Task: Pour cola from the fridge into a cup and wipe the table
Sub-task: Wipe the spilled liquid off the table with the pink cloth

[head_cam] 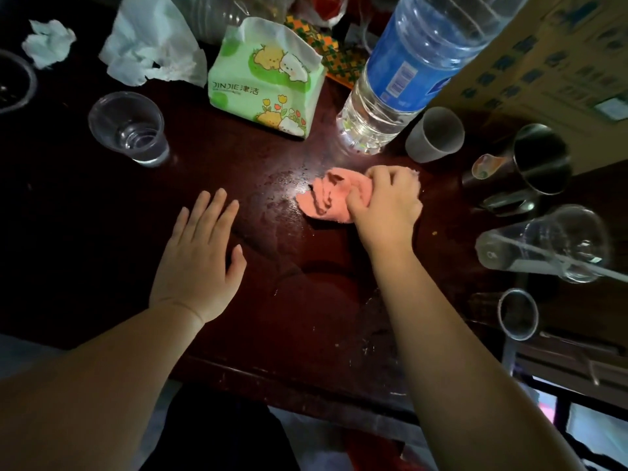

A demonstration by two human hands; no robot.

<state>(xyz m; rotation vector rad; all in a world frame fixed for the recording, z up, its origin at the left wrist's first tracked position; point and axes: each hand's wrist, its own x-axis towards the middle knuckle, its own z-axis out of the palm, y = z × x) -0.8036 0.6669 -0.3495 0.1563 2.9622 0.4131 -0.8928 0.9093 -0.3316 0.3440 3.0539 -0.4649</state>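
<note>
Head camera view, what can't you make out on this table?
Cut off, top edge of head view: cap of the water bottle.
Hidden under the right hand: right part of the pink cloth.
Blurred: print on the cardboard box.
Cut off, left edge: the dark container.

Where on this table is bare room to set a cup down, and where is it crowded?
Bare tabletop lies between the clear plastic cup, tissue pack and left hand, and at the near edge between the forearms. Crowded: the right side (paper cup, steel cup, clear glass) and the far edge around the water bottle.
</note>
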